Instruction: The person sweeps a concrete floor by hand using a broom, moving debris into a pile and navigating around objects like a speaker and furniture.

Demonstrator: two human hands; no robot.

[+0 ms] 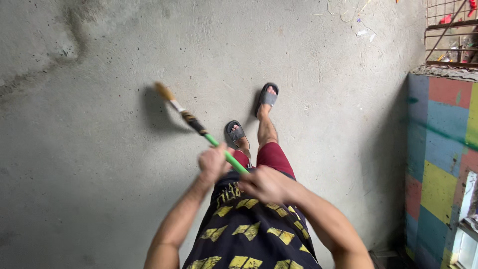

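With the left hand (213, 162) and right hand (264, 183) both clamped on the green-handled brush (199, 128), keep its bristles angled ahead of the left hand over the concrete floor (89, 149).

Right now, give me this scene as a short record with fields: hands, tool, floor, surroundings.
left hand: gripping the green handle, nearer the bristles
right hand: gripping the handle's near end
brush: long, tan bristles raised up and to the left
floor: bare grey concrete
feet: in dark sandals
wall: painted in coloured blocks, at right
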